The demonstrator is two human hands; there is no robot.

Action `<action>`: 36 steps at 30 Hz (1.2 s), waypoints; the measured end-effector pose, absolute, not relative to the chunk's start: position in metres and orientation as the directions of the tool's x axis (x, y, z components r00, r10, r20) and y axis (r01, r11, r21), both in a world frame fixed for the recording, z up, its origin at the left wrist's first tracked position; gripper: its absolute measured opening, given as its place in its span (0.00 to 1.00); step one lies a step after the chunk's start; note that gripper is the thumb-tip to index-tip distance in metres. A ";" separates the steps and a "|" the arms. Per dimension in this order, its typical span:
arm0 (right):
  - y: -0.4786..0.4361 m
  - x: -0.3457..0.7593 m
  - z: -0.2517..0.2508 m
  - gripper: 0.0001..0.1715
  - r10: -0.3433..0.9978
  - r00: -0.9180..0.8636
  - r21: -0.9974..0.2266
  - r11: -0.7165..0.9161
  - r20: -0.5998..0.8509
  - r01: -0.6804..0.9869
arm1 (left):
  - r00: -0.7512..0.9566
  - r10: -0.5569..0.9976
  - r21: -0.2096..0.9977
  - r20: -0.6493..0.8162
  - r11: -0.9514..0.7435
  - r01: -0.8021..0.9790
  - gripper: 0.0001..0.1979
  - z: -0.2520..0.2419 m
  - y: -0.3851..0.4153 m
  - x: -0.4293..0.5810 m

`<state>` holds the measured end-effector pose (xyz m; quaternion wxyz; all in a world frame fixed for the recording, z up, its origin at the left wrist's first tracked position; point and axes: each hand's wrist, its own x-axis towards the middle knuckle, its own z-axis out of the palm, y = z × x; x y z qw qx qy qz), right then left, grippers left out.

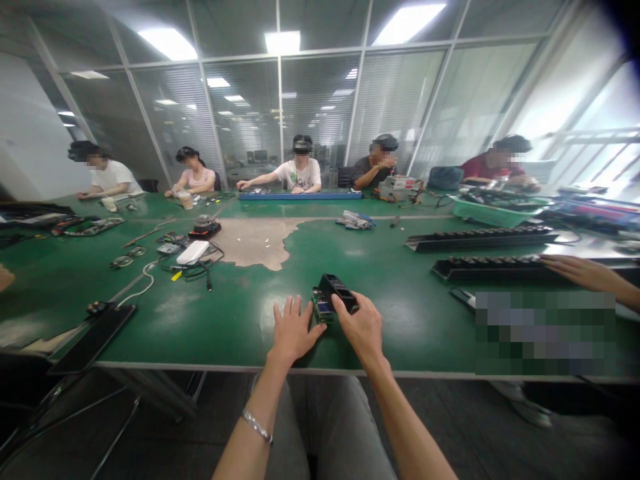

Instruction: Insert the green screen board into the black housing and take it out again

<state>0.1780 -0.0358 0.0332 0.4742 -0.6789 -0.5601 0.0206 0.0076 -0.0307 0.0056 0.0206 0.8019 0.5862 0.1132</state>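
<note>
On the green table near its front edge lies a small electronic module with a green circuit board (pixel 321 307). My left hand (pixel 293 328) rests palm down beside it, fingers spread, the thumb at the module's lower end. A black plastic housing (pixel 337 288) with rectangular openings is in the grip of my right hand (pixel 361 325), thumb on its near face. The housing is tilted and lies right against the board's right side; whether the two are joined I cannot tell. The far fingers of my right hand are hidden behind the housing.
A white box (pixel 193 253) with cables lies left on the table (pixel 240 320). Black strips (pixel 480 238) and a green basket (pixel 500 208) stand right. A co-worker's hand (pixel 570 268) rests on one strip. Several people sit opposite. A black panel (pixel 95 339) lies front left.
</note>
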 end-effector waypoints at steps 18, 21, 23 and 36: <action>-0.045 0.131 0.048 0.25 0.854 0.323 -0.513 -0.078 0.408 0.855 | 0.280 0.945 0.199 0.169 -0.311 0.929 0.45 0.005 -0.030 0.004; -0.047 0.130 0.044 0.25 0.860 0.319 -0.505 -0.085 0.398 0.859 | 0.288 0.947 0.195 0.146 -0.313 0.930 0.47 0.006 -0.029 0.004; -0.049 0.130 0.040 0.25 0.868 0.311 -0.501 -0.085 0.388 0.861 | 0.290 0.948 0.186 0.131 -0.311 0.932 0.46 0.007 -0.030 0.003; -0.055 0.137 0.011 0.28 0.887 0.296 -0.496 -0.090 0.354 0.864 | 0.295 0.945 0.168 0.140 -0.316 0.934 0.36 0.008 -0.030 0.004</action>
